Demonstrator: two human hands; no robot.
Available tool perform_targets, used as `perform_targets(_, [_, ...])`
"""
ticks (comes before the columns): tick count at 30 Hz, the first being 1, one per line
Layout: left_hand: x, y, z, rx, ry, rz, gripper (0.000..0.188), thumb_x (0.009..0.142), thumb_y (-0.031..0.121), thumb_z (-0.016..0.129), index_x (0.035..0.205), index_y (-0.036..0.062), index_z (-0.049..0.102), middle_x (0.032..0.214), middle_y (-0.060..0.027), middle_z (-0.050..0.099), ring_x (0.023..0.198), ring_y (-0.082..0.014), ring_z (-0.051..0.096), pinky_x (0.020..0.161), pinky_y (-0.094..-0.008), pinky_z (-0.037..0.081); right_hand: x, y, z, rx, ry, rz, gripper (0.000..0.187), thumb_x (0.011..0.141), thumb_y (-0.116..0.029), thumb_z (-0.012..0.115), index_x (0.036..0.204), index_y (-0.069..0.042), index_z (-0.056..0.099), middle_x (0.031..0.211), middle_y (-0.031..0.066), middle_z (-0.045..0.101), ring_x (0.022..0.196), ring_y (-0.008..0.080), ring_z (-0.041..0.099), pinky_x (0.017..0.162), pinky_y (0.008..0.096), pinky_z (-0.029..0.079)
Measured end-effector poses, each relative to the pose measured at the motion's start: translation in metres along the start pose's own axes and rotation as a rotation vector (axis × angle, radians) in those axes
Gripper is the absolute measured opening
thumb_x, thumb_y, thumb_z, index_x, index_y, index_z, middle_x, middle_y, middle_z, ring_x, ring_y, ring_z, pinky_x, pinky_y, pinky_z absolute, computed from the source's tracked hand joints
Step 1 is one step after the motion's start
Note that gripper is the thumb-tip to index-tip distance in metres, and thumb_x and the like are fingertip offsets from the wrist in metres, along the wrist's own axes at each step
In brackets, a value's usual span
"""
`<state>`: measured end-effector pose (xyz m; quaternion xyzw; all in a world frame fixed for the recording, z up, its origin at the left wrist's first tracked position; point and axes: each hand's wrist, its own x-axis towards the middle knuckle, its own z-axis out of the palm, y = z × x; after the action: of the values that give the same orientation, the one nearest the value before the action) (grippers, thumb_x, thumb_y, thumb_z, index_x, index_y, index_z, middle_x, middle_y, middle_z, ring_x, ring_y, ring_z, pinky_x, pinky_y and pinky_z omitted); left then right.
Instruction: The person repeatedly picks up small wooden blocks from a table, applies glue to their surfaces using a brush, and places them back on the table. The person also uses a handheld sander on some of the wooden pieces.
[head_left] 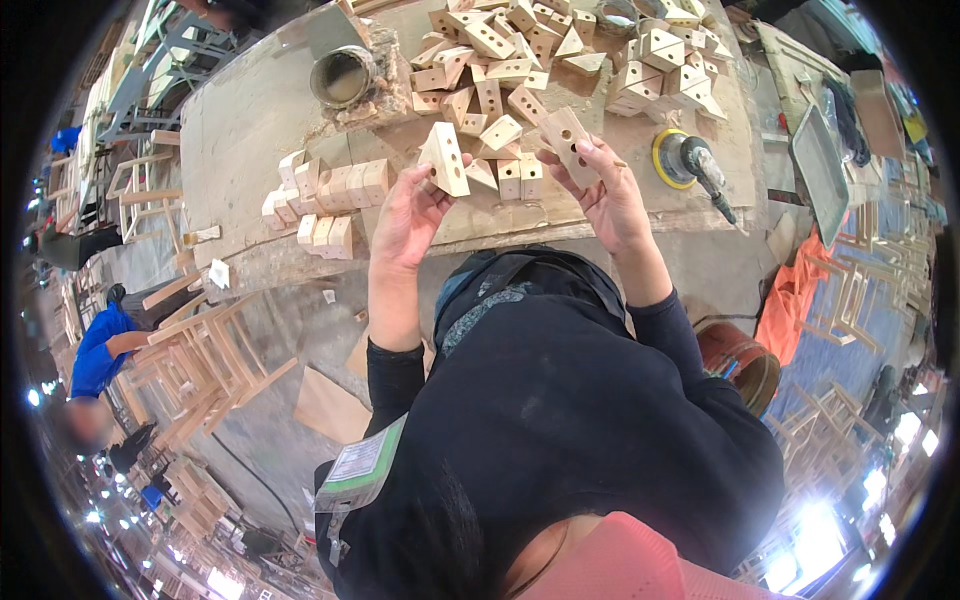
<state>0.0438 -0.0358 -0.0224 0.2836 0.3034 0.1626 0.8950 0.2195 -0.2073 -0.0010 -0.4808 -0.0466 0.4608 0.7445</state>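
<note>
My left hand (408, 215) grips a pale wooden corner block (446, 160) with drilled holes in its face. Another drilled wooden block (566, 145) is held in my right hand (612, 200), its holed face toward me. Both hands are raised at the near edge of the workbench (240, 110), a gap between them. Behind them lies a loose heap of similar drilled blocks (490, 85). Left of my left hand stand rows of blocks (345, 187) set side by side. Two small blocks (519, 178) stand between my hands on the bench.
A round sander (685, 162) with a yellow rim lies right of my right hand. Stacked blocks (660, 75) stand behind it. A dusty pot (342, 78) sits at the back left. An orange cloth (793, 300) and a red bucket (740, 362) are at right. A person in blue (100, 350) is at left.
</note>
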Motion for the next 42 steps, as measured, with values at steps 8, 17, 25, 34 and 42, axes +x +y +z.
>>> perform_targets(8, [0.006,-0.001,0.007,0.011,-0.011,-0.021,0.054,0.090,0.023,0.055,0.133,-0.0069,0.039,0.120,-0.0209,0.059,0.111,-0.0234,0.055,0.099,-0.0341,0.041,0.006,-0.002,-0.005,0.238,-0.045,0.031,0.051,0.098,-0.026,0.044,0.134,0.011,0.036,0.129,0.0220,0.052,0.118,0.0286,0.054,0.100,0.0299,0.047])
perform_targets(17, [-0.001,-0.005,0.000,0.003,-0.005,-0.002,0.052,0.091,0.023,0.054,0.133,-0.0051,0.041,0.119,-0.0192,0.060,0.111,-0.0223,0.055,0.098,-0.0340,0.042,0.007,0.009,-0.017,0.312,0.115,-0.015,0.043,0.098,-0.018,0.045,0.133,0.006,0.038,0.131,0.0214,0.050,0.120,0.0287,0.052,0.104,0.0364,0.043])
perform_targets(25, [0.001,-0.020,0.005,0.111,-0.075,-0.011,0.053,0.088,0.020,0.057,0.134,-0.0025,0.041,0.123,-0.0165,0.058,0.113,-0.0208,0.054,0.098,-0.0342,0.041,0.007,0.027,-0.001,0.149,0.145,-0.077,0.042,0.091,-0.003,0.056,0.131,0.003,0.044,0.128,0.0150,0.053,0.117,0.0210,0.053,0.101,0.0319,0.043])
perform_targets(34, [0.003,-0.038,0.024,-0.021,-0.153,-0.030,0.040,0.089,0.019,0.063,0.123,0.0023,0.052,0.116,-0.0062,0.060,0.108,-0.0156,0.055,0.097,-0.0332,0.041,0.001,0.062,0.021,-0.125,0.051,-0.138,0.035,0.095,-0.012,0.057,0.127,0.001,0.052,0.121,0.0070,0.058,0.109,0.0122,0.055,0.094,0.0258,0.044])
perform_targets(42, [-0.010,-0.013,-0.007,-0.023,-0.090,0.116,0.052,0.089,0.026,0.062,0.131,0.0004,0.047,0.122,-0.0089,0.057,0.113,-0.0178,0.053,0.102,-0.0347,0.038,0.136,0.033,-0.007,-1.242,0.048,-0.828,0.034,0.081,-0.010,0.065,0.114,-0.003,0.061,0.113,0.0190,0.062,0.104,0.0342,0.059,0.087,0.0353,0.049])
